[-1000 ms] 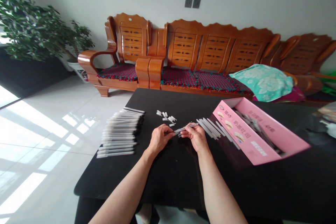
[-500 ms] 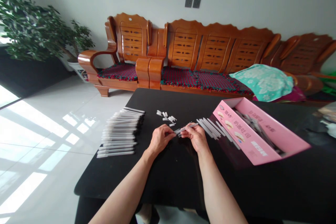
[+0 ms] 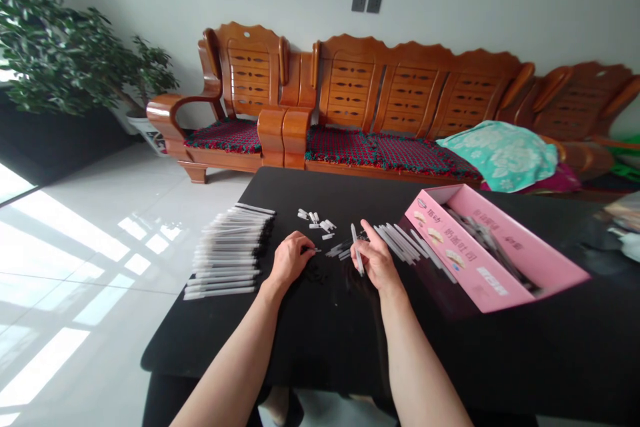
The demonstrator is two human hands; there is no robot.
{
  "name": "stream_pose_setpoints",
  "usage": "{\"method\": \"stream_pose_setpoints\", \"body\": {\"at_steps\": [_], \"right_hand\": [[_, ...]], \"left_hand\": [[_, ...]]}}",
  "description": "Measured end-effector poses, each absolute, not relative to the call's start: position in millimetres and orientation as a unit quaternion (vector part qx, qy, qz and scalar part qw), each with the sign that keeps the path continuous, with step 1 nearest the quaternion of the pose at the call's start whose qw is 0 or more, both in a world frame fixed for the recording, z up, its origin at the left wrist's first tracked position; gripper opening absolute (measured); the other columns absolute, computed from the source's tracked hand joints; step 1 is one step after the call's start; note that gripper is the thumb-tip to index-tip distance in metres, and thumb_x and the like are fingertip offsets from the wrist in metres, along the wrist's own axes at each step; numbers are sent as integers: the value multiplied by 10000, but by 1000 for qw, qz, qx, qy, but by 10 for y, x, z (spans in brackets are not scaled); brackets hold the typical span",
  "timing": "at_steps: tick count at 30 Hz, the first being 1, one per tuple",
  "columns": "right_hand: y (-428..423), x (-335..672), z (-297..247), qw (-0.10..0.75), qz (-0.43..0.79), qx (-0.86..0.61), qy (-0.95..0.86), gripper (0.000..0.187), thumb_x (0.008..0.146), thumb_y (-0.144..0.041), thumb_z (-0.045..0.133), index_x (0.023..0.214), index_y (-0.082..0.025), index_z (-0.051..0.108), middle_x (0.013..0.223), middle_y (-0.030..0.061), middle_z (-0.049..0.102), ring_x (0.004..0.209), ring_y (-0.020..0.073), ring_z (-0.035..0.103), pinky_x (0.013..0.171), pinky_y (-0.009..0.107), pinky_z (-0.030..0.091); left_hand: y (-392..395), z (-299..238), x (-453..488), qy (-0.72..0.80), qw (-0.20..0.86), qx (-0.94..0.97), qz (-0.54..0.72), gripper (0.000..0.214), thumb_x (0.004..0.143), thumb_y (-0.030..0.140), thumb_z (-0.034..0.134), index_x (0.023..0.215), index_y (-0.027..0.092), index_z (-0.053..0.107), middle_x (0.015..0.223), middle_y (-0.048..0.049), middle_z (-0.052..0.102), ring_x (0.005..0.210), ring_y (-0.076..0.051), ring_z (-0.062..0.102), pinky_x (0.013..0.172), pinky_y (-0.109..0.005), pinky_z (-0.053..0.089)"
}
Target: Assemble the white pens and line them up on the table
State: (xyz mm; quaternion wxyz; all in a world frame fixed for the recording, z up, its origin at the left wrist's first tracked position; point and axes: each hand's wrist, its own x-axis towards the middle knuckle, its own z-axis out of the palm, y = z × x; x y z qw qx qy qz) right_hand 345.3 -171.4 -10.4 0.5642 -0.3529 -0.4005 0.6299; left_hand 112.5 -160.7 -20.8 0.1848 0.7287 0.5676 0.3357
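Observation:
My right hand grips a whitish pen barrel between thumb and fingers, with the index finger stretched out; the barrel stands nearly upright. My left hand is closed in a pinch, with the end of a small pale piece showing at the fingertips; its kind is unclear. Between the hands lie several thin dark and grey pen refills. Small black bits lie beside my left hand. White pen caps are scattered beyond it. More pale barrels lie right of my right hand.
A long row of white pens with black ends lies at the left of the black table. On the right, a pink box holds more pen-like pieces. A wooden sofa stands behind the table.
My hands have moved apart, the left one leftward. The barrel in my right hand has turned from slanted to nearly upright, and the right index finger has straightened.

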Motion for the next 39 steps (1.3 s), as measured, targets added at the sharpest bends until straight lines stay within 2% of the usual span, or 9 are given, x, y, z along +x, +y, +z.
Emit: {"method": "stream_pose_setpoints", "body": {"at_steps": [1,3,6,9,11,13,18,30,39], "right_hand": [[-1718,3455,-101,559,639,-348,-398,733,766,-298,732,1427,-228,424,598,-62,646,381,95,518,327,173,378],[-1714,3464,-108,550,657,-339,-389,506,770,-299,733,1249,-218,591,576,-57,630,378,86,508,322,166,370],[-1684,3484,-139,566,667,-321,-363,208,790,-320,715,947,-186,694,614,-13,667,445,111,589,359,186,445],[-1649,3504,-170,604,659,-299,-334,224,768,-302,726,949,-172,708,742,39,743,610,161,702,523,247,583],[-1635,3511,-181,621,651,-292,-326,267,737,-247,755,985,-162,703,797,52,763,677,171,727,610,260,612],[-1628,3508,-184,627,643,-290,-330,266,749,-226,759,997,-159,688,776,45,760,640,161,719,576,251,607],[-1629,3472,-191,619,631,-306,-352,251,852,-358,683,969,-136,689,625,10,701,416,123,601,352,218,490],[-1691,3373,-149,565,636,-342,-399,260,830,-373,693,897,-122,688,595,2,667,398,122,581,335,216,464],[-1677,3367,-160,558,636,-353,-400,271,821,-386,697,892,-125,686,592,4,671,397,125,584,332,216,470]], "left_hand": [[-1613,-204,1137,568,184,728,338,47,779,205,694,803,219,733,867,-17,659,726,-143,593,691,-250,439],[-1624,-184,1158,565,197,716,360,59,799,200,666,821,212,719,839,-14,669,738,-148,605,700,-247,444],[-1641,-143,1186,547,264,686,400,87,831,234,631,874,202,700,792,-1,689,714,-142,619,686,-234,451],[-1653,-127,1224,525,330,661,423,118,835,270,627,885,184,689,716,10,680,649,-130,609,628,-216,443],[-1657,-133,1254,508,362,648,438,145,833,288,627,892,170,686,679,10,665,622,-126,602,600,-207,440],[-1659,-143,1279,494,386,639,446,185,836,304,622,926,159,694,676,4,663,619,-128,606,589,-203,447],[-1672,-130,1315,489,398,647,428,241,845,307,614,985,144,721,680,-16,676,616,-133,614,590,-207,461],[-1741,-74,1386,472,390,680,404,202,838,231,597,964,153,734,697,-11,676,600,-118,601,565,-192,443],[-1723,-119,1412,458,417,673,404,214,854,271,606,987,156,727,690,-12,673,592,-118,603,565,-191,471]]}}
